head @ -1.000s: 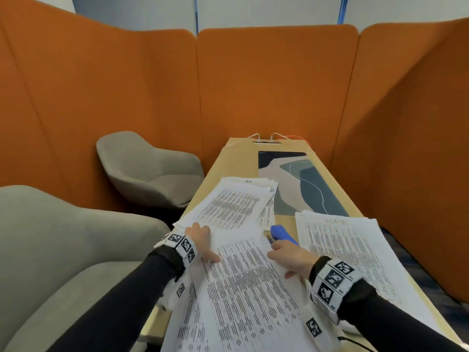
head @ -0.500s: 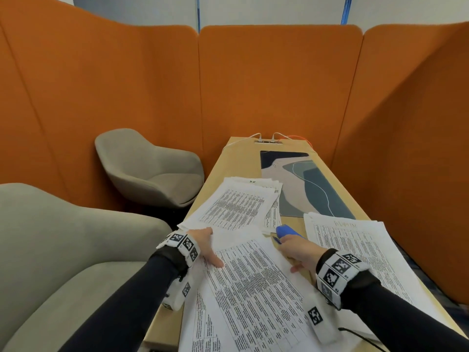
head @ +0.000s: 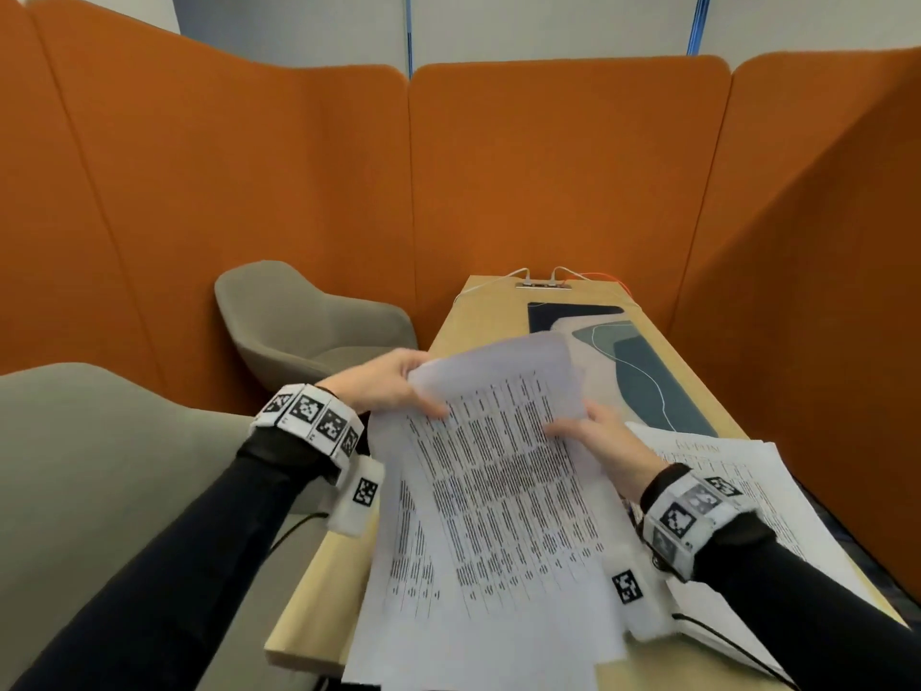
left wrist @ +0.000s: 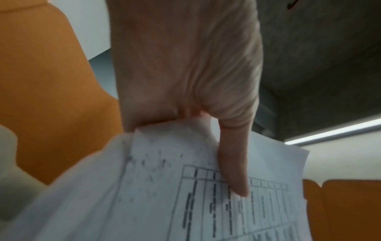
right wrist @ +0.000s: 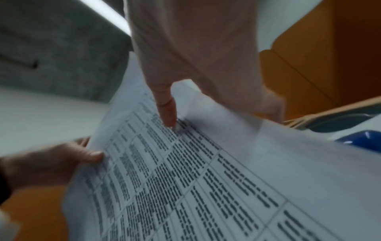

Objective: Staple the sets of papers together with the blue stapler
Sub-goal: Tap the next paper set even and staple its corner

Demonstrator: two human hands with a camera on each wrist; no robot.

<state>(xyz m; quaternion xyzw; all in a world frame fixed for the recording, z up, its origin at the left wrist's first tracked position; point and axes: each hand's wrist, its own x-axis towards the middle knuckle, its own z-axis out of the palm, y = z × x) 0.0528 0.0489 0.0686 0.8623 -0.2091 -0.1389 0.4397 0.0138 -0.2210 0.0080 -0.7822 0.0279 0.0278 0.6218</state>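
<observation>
While aloft, papers (head: 503,471) in both hands.

2 hands (head: 383,386) (head: 605,448), 1 blue stapler (right wrist: 362,141), 2 chairs (head: 309,321) (head: 99,491), 1 table (head: 478,311).

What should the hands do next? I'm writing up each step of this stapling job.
Probably square the lifted papers and lower their top corner toward the blue stapler. The left hand and right hand each pinch a side edge, the sheets look fanned, and the stapler lies free on the table.
</observation>
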